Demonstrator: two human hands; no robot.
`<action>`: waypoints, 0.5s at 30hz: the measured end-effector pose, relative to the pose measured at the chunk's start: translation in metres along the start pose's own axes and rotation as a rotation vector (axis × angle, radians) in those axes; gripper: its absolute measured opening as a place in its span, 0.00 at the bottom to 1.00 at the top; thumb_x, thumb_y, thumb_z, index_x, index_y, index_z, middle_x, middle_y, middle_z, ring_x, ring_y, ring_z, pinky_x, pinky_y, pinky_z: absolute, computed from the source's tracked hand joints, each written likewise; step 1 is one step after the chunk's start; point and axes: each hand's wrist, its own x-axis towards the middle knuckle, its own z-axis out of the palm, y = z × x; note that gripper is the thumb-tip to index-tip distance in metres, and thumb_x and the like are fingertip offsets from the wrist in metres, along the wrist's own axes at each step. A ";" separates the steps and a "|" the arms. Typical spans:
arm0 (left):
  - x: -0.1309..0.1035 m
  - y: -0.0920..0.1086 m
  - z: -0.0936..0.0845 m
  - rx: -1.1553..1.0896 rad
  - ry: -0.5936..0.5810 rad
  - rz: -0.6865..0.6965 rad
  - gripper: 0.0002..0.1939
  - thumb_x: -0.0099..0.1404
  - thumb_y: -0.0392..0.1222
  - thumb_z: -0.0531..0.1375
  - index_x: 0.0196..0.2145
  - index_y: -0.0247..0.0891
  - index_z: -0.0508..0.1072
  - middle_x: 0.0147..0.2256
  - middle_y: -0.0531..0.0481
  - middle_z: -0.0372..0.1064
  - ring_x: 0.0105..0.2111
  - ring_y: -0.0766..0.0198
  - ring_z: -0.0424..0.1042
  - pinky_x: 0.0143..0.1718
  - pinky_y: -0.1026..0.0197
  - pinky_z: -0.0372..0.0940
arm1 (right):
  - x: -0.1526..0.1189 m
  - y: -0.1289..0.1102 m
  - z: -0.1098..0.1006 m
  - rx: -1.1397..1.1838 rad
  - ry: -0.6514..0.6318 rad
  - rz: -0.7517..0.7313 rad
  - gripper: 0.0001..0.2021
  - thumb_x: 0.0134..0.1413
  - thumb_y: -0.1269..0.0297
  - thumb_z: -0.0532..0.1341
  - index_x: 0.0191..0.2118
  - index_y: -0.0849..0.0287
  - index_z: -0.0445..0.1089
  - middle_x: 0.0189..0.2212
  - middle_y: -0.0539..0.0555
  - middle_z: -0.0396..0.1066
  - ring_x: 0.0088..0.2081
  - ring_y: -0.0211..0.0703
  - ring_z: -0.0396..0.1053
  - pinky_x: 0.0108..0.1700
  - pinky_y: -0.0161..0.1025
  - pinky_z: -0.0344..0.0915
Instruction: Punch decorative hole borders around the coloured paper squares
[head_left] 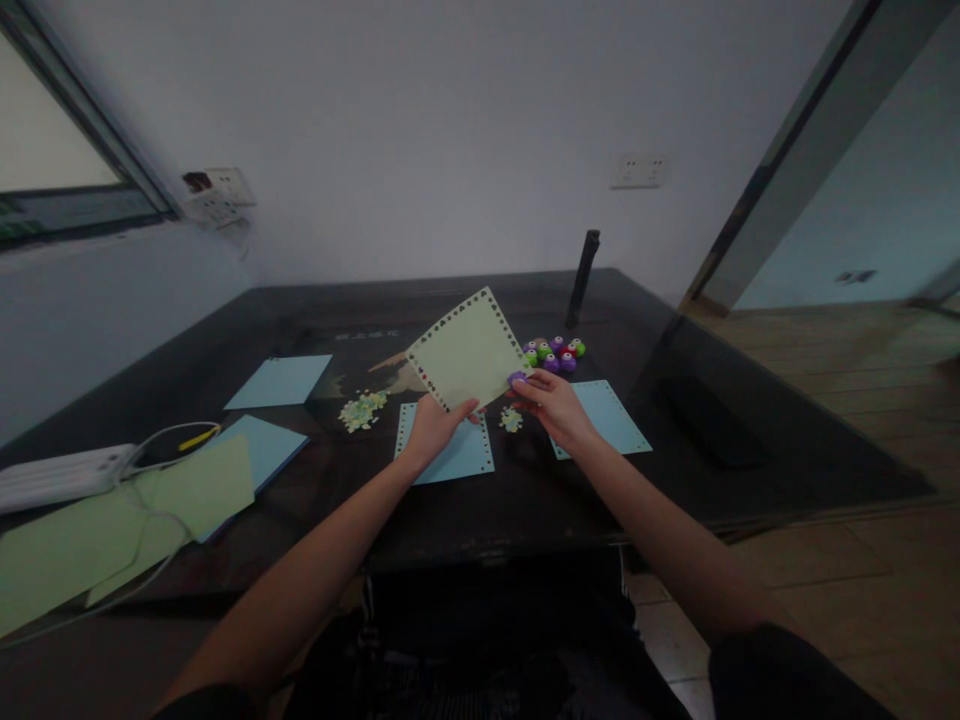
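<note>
In the middle of the frame, we hold a pale green square paper sheet (469, 355) tilted above the dark glossy desk (525, 515), the left hand (435, 428) pinching its lower corner with the thumb in front. The right hand (553, 402) has its grip closed on a small rounded purple craft punch (517, 380) at the sheet's right corner. Rows of small holes line three edges, while the lower right edge, between our hands, looks mostly plain, so we judge the step in hand to be punching or lining up at that corner. We cannot tell whether the paper is inside the slot. A clean next press would call for the edge seated squarely, even spacing and a steady left hand, since the raised sheet could bend. Just beyond the right hand sits a cluster of purple, green and red punches (551, 360).
</note>
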 end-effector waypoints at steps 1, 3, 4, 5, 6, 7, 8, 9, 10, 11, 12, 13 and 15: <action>0.000 -0.001 0.000 0.011 -0.002 0.001 0.12 0.57 0.41 0.59 0.18 0.38 0.73 0.27 0.50 0.76 0.34 0.58 0.74 0.46 0.57 0.64 | 0.000 0.000 0.000 0.002 0.000 0.000 0.17 0.30 0.61 0.73 0.28 0.58 0.69 0.27 0.48 0.71 0.30 0.39 0.72 0.31 0.35 0.67; 0.000 -0.002 0.000 0.032 -0.007 0.007 0.13 0.58 0.42 0.59 0.18 0.38 0.73 0.28 0.51 0.76 0.34 0.58 0.74 0.47 0.56 0.63 | 0.000 0.000 0.000 0.008 -0.004 0.001 0.17 0.30 0.62 0.73 0.28 0.59 0.69 0.27 0.49 0.71 0.30 0.39 0.72 0.30 0.34 0.68; 0.000 -0.002 0.000 0.040 -0.006 0.012 0.13 0.58 0.42 0.58 0.18 0.38 0.74 0.28 0.51 0.76 0.34 0.58 0.74 0.47 0.56 0.63 | 0.000 -0.001 0.000 0.011 -0.006 0.001 0.16 0.30 0.62 0.73 0.28 0.59 0.69 0.27 0.49 0.71 0.30 0.39 0.72 0.30 0.34 0.68; 0.000 -0.002 -0.001 0.042 -0.004 0.017 0.13 0.58 0.42 0.58 0.18 0.38 0.73 0.28 0.50 0.76 0.35 0.58 0.74 0.47 0.56 0.63 | -0.001 -0.001 0.000 0.011 -0.010 0.000 0.16 0.30 0.62 0.73 0.28 0.59 0.69 0.27 0.49 0.71 0.30 0.39 0.72 0.30 0.34 0.68; 0.000 -0.002 -0.001 0.040 -0.003 0.022 0.13 0.58 0.42 0.58 0.17 0.38 0.73 0.27 0.50 0.76 0.34 0.58 0.74 0.47 0.56 0.63 | -0.001 -0.001 0.000 0.010 -0.012 -0.002 0.16 0.31 0.62 0.73 0.29 0.59 0.69 0.27 0.49 0.71 0.31 0.39 0.72 0.30 0.34 0.68; 0.000 -0.001 -0.001 0.036 -0.003 0.025 0.13 0.58 0.41 0.58 0.17 0.38 0.73 0.27 0.50 0.76 0.34 0.58 0.74 0.47 0.56 0.63 | -0.001 -0.001 0.000 0.007 -0.011 -0.003 0.16 0.31 0.62 0.73 0.29 0.59 0.69 0.27 0.49 0.71 0.31 0.39 0.72 0.30 0.34 0.68; 0.000 0.000 -0.001 0.029 -0.005 0.025 0.13 0.58 0.41 0.58 0.17 0.38 0.73 0.26 0.50 0.76 0.34 0.58 0.74 0.47 0.56 0.63 | -0.001 -0.001 0.000 0.003 -0.009 -0.006 0.16 0.31 0.62 0.72 0.29 0.58 0.69 0.27 0.49 0.71 0.31 0.39 0.72 0.30 0.34 0.68; 0.000 0.001 -0.001 0.022 -0.010 0.024 0.13 0.58 0.41 0.58 0.17 0.39 0.73 0.26 0.51 0.75 0.34 0.58 0.74 0.47 0.56 0.63 | -0.001 -0.001 0.000 -0.002 -0.007 -0.008 0.16 0.31 0.62 0.72 0.29 0.58 0.69 0.27 0.49 0.71 0.31 0.39 0.72 0.30 0.35 0.68; -0.001 0.002 -0.002 0.016 -0.015 0.022 0.13 0.58 0.41 0.58 0.17 0.39 0.73 0.25 0.51 0.75 0.34 0.58 0.74 0.47 0.56 0.64 | -0.001 -0.001 0.000 -0.009 -0.005 -0.008 0.15 0.31 0.62 0.72 0.29 0.58 0.70 0.27 0.49 0.71 0.31 0.39 0.72 0.31 0.35 0.67; -0.001 0.003 -0.002 0.013 -0.017 0.018 0.13 0.57 0.41 0.58 0.17 0.39 0.72 0.25 0.51 0.75 0.34 0.58 0.74 0.46 0.56 0.64 | -0.001 -0.001 0.000 -0.015 -0.004 -0.008 0.16 0.31 0.62 0.72 0.29 0.58 0.70 0.28 0.49 0.71 0.30 0.39 0.72 0.31 0.35 0.67; 0.000 0.004 -0.002 0.011 -0.018 0.011 0.13 0.57 0.41 0.58 0.17 0.39 0.72 0.24 0.51 0.75 0.33 0.58 0.74 0.45 0.56 0.65 | -0.001 -0.001 0.000 -0.020 -0.005 -0.007 0.16 0.32 0.61 0.72 0.29 0.58 0.70 0.28 0.49 0.71 0.30 0.39 0.71 0.31 0.35 0.67; 0.000 0.005 -0.002 0.012 -0.018 0.003 0.13 0.57 0.41 0.58 0.17 0.39 0.72 0.24 0.51 0.75 0.33 0.58 0.74 0.45 0.57 0.65 | -0.002 -0.001 0.000 -0.025 -0.008 -0.006 0.16 0.32 0.61 0.72 0.29 0.58 0.70 0.28 0.49 0.71 0.30 0.39 0.71 0.31 0.36 0.67; 0.000 0.005 -0.002 0.014 -0.020 -0.006 0.12 0.57 0.41 0.58 0.17 0.39 0.72 0.23 0.51 0.75 0.32 0.58 0.74 0.44 0.57 0.65 | -0.002 -0.001 0.000 -0.028 -0.011 -0.007 0.16 0.31 0.60 0.72 0.29 0.58 0.70 0.28 0.49 0.71 0.30 0.38 0.71 0.31 0.35 0.67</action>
